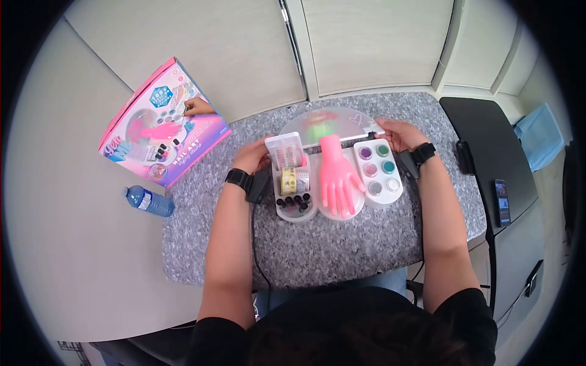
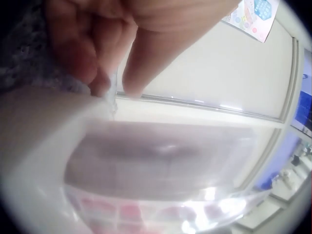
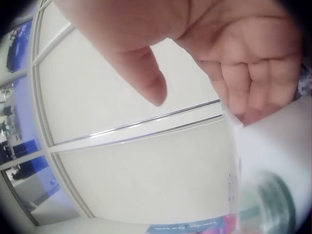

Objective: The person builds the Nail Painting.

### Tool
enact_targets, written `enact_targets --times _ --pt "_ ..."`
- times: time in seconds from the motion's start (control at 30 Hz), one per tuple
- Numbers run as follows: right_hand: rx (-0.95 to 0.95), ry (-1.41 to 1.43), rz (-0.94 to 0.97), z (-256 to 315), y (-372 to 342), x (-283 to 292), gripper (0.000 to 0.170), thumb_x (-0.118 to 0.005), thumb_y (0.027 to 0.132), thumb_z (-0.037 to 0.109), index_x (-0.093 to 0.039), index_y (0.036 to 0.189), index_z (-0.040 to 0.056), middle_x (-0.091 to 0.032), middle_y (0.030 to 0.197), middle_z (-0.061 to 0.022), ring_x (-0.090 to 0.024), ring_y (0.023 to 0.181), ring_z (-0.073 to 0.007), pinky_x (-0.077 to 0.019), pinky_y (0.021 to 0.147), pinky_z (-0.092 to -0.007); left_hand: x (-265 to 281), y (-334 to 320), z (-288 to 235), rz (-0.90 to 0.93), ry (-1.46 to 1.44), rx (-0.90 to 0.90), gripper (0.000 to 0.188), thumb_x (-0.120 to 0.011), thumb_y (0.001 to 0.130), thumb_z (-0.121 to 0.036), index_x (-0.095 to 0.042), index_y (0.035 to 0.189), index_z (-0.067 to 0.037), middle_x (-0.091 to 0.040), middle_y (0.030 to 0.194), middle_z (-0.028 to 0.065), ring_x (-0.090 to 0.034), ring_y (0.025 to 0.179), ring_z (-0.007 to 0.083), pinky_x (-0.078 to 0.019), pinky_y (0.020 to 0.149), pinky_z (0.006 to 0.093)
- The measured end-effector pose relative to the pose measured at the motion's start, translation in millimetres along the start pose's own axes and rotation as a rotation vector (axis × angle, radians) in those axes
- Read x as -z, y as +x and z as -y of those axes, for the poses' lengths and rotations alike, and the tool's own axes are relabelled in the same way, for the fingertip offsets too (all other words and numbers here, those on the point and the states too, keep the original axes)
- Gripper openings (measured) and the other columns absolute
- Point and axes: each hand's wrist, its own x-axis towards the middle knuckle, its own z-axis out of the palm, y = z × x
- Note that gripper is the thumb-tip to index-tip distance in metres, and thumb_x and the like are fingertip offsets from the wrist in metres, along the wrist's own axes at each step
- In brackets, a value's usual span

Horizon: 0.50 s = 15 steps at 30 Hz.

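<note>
A pink model hand (image 1: 339,177) lies palm down on a white tray, fingers toward the person. My left hand (image 1: 251,157) is at the tray's back left, behind the clear upright case (image 1: 284,151); in the left wrist view its curled fingers and thumb (image 2: 131,83) pinch a clear edge. My right hand (image 1: 400,135) is at the back right beside the clear half-round panel (image 1: 348,125). In the right wrist view its fingers (image 3: 251,92) rest against the white tray side (image 3: 280,141), thumb apart. Glitter pots (image 1: 370,170) fill the right section; tape rolls (image 1: 294,180) and small black-capped bottles (image 1: 293,201) the left.
A printed nail art box (image 1: 165,131) stands tilted at the back left, with a water bottle (image 1: 149,202) lying before it. The speckled tabletop (image 1: 342,256) surrounds the tray. A phone (image 1: 502,203) lies on the dark surface at right. Cables run from both wrists.
</note>
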Motion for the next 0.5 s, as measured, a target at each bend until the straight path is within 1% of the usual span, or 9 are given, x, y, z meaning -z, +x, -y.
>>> enact_targets --times 0.03,0.07,0.1,0.17,0.2,0.27,0.3,0.37,0.5 --pt "0.021 -0.118 -0.135 -2 -2 -2 0.042 -0.062 0.11 0.022 -0.061 0.142 -0.0055 -0.075 0.129 -0.0185 -0.077 0.111 -0.0196 -0.0654 0.094 -0.0329 -2 1 -3 0.025 -0.014 -0.012 0.047 -0.068 0.106 -0.024 -0.063 0.148 -0.003 -0.077 0.121 0.0033 -0.071 0.107 0.0099 -0.0564 0.09 0.0248" --pt "-0.009 -0.043 -0.006 1 -1 -2 0.041 -0.064 0.108 0.013 -0.059 0.145 -0.004 -0.075 0.13 -0.0164 -0.077 0.111 -0.019 -0.0653 0.095 -0.0314 -4 0 -3 0.05 -0.029 -0.024 0.046 -0.068 0.106 -0.02 -0.063 0.148 -0.002 -0.076 0.125 0.0054 -0.072 0.11 0.0113 -0.0571 0.092 0.0259" --pt "-0.013 -0.046 -0.007 2 -4 -3 0.041 -0.064 0.108 0.013 -0.059 0.145 -0.004 -0.075 0.13 -0.0164 -0.077 0.111 -0.019 -0.0653 0.095 -0.0314 -6 -3 -2 0.049 -0.034 -0.022 0.046 -0.068 0.106 -0.02 -0.063 0.148 -0.002 -0.076 0.125 0.0054 -0.072 0.11 0.0113 -0.0571 0.092 0.0259" --pt "0.046 0.01 0.041 9 -14 -21 0.041 -0.063 0.108 0.012 -0.059 0.147 -0.0016 -0.074 0.132 -0.0148 -0.077 0.112 -0.0196 -0.0654 0.095 -0.0311 -26 -26 -19 0.081 -0.197 -0.158 0.043 -0.067 0.105 -0.012 -0.064 0.146 0.0 -0.075 0.132 0.0093 -0.072 0.118 0.0156 -0.0575 0.098 0.0299" --pt "0.044 0.008 0.042 8 -15 -22 0.041 -0.063 0.108 0.012 -0.059 0.147 -0.0016 -0.074 0.132 -0.0148 -0.077 0.112 -0.0196 -0.0654 0.095 -0.0311 -28 -27 -19 0.08 -0.199 -0.158 0.043 -0.067 0.105 -0.012 -0.064 0.146 0.0 -0.075 0.132 0.0093 -0.072 0.118 0.0156 -0.0575 0.098 0.0299" --pt "0.127 -0.039 0.01 9 -17 -20 0.04 -0.064 0.108 0.011 -0.06 0.147 0.0006 -0.074 0.133 -0.0136 -0.077 0.113 -0.0203 -0.0648 0.097 -0.0313 -29 -24 -20 0.003 -0.096 -0.305 0.04 -0.065 0.104 -0.005 -0.065 0.144 0.002 -0.074 0.136 0.0118 -0.071 0.122 0.0191 -0.0567 0.103 0.033" --pt "0.124 -0.042 0.011 9 -15 -15 0.04 -0.064 0.108 0.011 -0.06 0.147 0.0006 -0.074 0.133 -0.0136 -0.077 0.113 -0.0203 -0.0648 0.097 -0.0313 -28 -23 -20 0.001 -0.1 -0.305 0.04 -0.065 0.104 -0.005 -0.065 0.144 0.002 -0.074 0.136 0.0118 -0.071 0.122 0.0191 -0.0567 0.103 0.033" --pt "0.176 -0.08 0.032 9 -11 -8 0.037 -0.066 0.108 0.012 -0.062 0.144 0.0037 -0.074 0.133 -0.012 -0.075 0.116 -0.0196 -0.063 0.1 -0.0322 -26 -22 -18 0.036 0.008 -0.469 0.04 -0.067 0.104 -0.004 -0.066 0.143 0.003 -0.074 0.134 0.0122 -0.072 0.12 0.0191 -0.0566 0.103 0.0327" --pt "0.096 -0.089 0.152 4 -13 5 0.026 -0.067 0.109 0.014 -0.067 0.134 0.0068 -0.076 0.126 -0.0066 -0.075 0.113 -0.0176 -0.0615 0.099 -0.0323 -14 -27 -13 0.073 0.054 -0.458 0.036 -0.067 0.103 -0.003 -0.07 0.139 0.001 -0.076 0.131 0.0115 -0.072 0.117 0.0179 -0.0564 0.103 0.0324"
